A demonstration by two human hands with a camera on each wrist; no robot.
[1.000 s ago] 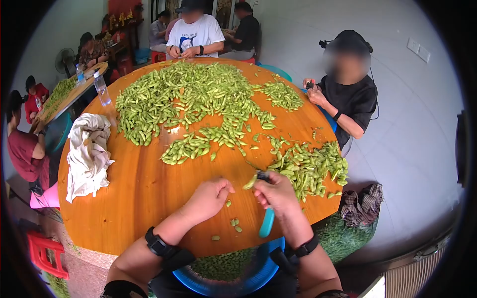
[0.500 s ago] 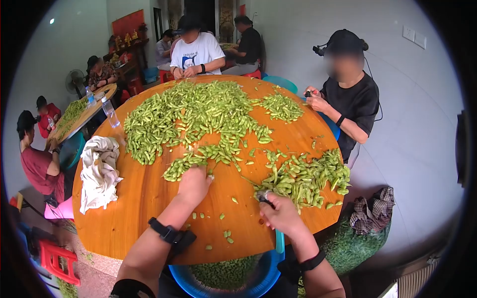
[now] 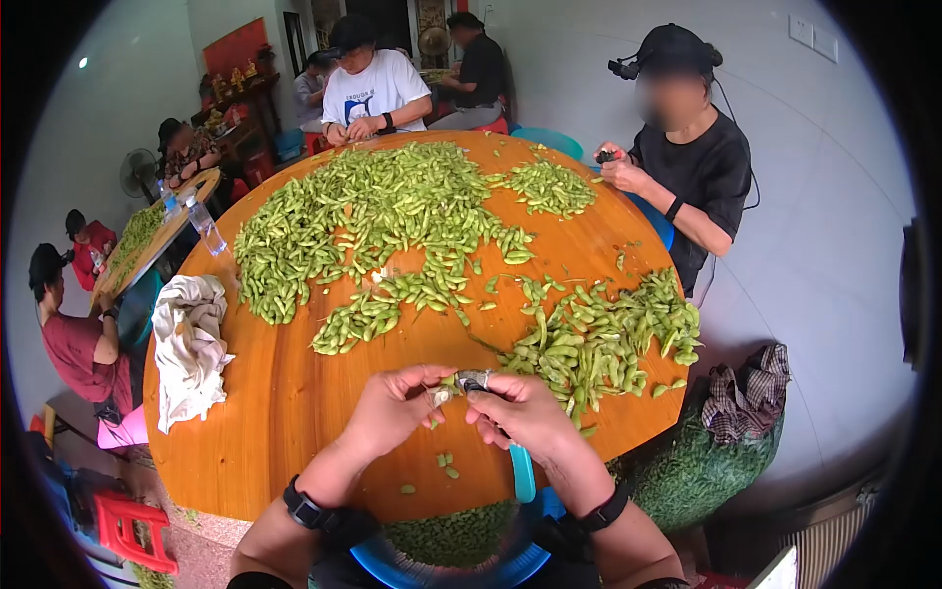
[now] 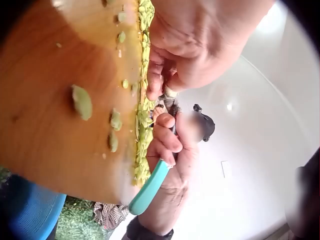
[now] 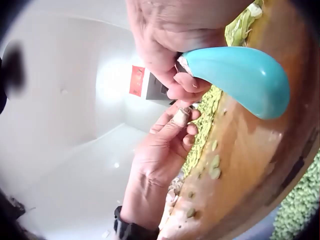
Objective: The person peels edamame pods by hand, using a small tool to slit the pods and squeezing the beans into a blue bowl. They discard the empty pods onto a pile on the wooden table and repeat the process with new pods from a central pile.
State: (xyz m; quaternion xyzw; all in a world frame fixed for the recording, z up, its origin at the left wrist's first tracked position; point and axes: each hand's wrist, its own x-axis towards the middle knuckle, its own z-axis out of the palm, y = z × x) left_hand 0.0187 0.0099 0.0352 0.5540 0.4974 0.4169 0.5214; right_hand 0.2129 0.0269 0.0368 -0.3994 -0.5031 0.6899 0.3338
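Note:
Both hands meet over the near part of the table. My left hand (image 3: 388, 412) pinches a green edamame pod (image 3: 448, 382), mostly hidden by the fingers; a whitish wrap (image 5: 181, 118) covers that thumb tip. My right hand (image 3: 530, 412) grips a tool with a curved teal handle (image 5: 240, 75), its dark front end right at the pod. The handle hangs below the palm, and the fingers hide the working end. Several shelled beans (image 3: 448, 459) lie on the table beneath the hands.
A large heap of pods (image 3: 383, 206) covers the far middle of the round table (image 3: 265, 412), with a smaller pile (image 3: 608, 344) at right. A white cloth (image 3: 188, 348) lies left, near a bottle (image 3: 204, 224). A blue basin (image 3: 378, 567) of beans stands below the edge. Other people sit around.
My left hand reached forward to the near pods, then came back with a pod to my right hand. The right hand kept the tool and shifted slightly left.

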